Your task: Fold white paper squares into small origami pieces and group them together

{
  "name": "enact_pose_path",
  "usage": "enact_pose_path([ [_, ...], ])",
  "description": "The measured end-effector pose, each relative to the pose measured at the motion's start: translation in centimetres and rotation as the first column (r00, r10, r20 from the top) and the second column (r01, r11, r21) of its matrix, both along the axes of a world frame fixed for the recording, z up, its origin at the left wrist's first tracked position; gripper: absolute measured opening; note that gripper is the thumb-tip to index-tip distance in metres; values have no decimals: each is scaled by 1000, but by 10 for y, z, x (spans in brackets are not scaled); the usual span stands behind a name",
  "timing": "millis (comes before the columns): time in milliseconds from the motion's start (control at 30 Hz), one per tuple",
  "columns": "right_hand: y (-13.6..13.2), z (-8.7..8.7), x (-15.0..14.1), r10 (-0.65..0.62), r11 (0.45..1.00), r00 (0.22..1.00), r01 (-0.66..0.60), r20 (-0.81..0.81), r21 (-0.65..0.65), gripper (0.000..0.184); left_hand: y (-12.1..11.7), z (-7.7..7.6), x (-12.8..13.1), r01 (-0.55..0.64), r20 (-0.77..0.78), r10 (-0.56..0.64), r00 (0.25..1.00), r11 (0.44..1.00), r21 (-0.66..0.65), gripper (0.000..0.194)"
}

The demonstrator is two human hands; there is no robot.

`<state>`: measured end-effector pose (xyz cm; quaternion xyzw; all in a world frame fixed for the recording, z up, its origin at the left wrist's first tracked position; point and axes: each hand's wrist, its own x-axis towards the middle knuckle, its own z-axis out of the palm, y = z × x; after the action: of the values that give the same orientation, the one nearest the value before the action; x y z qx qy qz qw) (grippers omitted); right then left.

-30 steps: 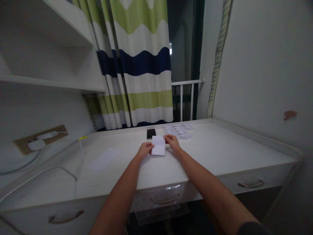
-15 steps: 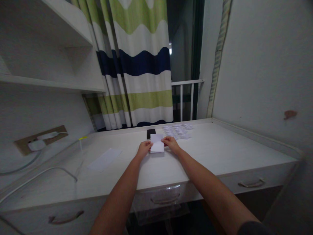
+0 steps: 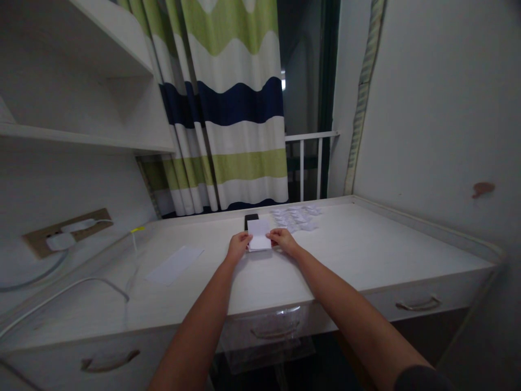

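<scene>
A folded sheet of white paper (image 3: pixel 259 233) is held between my two hands over the middle of the desk. My left hand (image 3: pixel 239 244) pinches its left edge, thumb on top. On the opposite edge, my right hand (image 3: pixel 283 239) grips it between thumb and fingers. A crease runs across the paper, and its upper part tilts up from the lower part. Just behind it lies a black phone (image 3: pixel 251 219), partly covered by the paper. Several small folded white paper pieces (image 3: pixel 295 218) lie in rows to the right of the phone.
Flat white paper sheets (image 3: pixel 175 264) lie on the left of the white desk (image 3: pixel 366 239). A white cable (image 3: pixel 93 280) runs along the desk's left side from a plugged-in power outlet (image 3: pixel 67 233). A striped curtain (image 3: pixel 244 103) hangs behind the desk, beneath shelves at left.
The paper has shifted slightly up and left, its upper part more tilted against the crease. Both hands keep their hold on its edges.
</scene>
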<state>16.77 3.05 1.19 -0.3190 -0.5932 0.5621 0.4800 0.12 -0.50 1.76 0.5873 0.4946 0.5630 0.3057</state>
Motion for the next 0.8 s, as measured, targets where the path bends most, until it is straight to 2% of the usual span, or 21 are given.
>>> enact_pose_path([
  [133,-2,0,0,40,999,998,-42,56,26,26,1,0,-1,-56,13,56,998,998,11,23],
  [300,-1,0,1,24,998,996,-29,86,54,26,2,0,-1,-60,20,60,998,998,8,26],
  [533,-1,-1,-1,82,995,993,-77,87,-56,21,1,2,-2,-88,48,85,995,995,49,27],
  [800,1,-3,0,82,996,995,-78,65,-52,14,1,2,-1,-102,65,98,993,993,58,24],
])
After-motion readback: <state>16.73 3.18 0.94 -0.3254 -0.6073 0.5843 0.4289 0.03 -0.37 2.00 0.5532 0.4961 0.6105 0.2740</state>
